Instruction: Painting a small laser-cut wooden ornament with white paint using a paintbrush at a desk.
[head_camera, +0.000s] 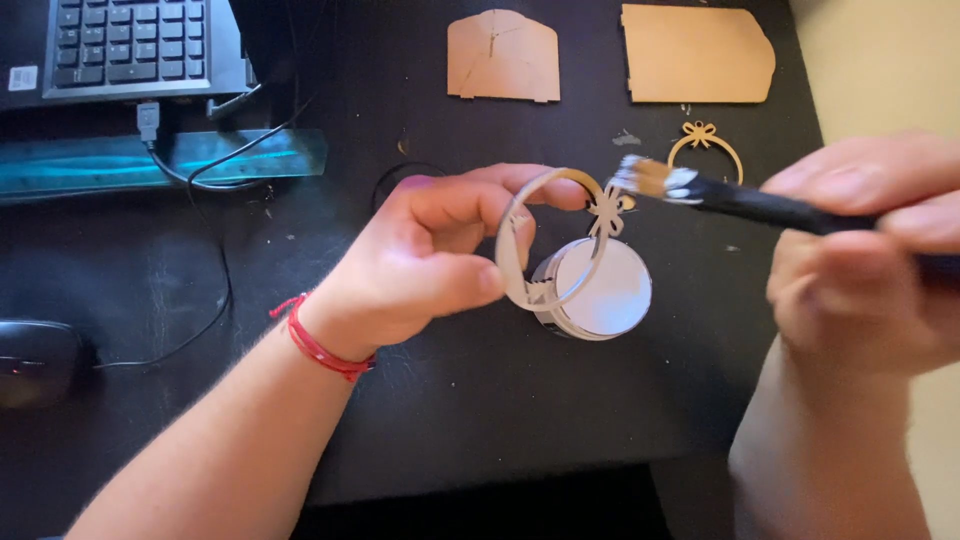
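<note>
Fingers (470, 200) of left hand (420, 260) pinch wooden ring (545, 235); right hand (870, 250) grips brush (740, 198).

Keyboard (135, 45), mouse (35, 362), two flat wooden cutouts (503, 57) (697, 53) and a spare bow-topped ring (706, 150) on the black desk (480, 400).

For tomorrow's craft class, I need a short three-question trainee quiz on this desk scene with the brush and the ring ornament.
1. True or false: the left hand holds the white-painted wooden ring ornament with a bow.
2. Which hand holds the black-handled paintbrush?
3. What lies under the ornament: A) a round open pot of white paint, B) a keyboard?

Key: 1 true. 2 the right hand. 3 A.
</note>
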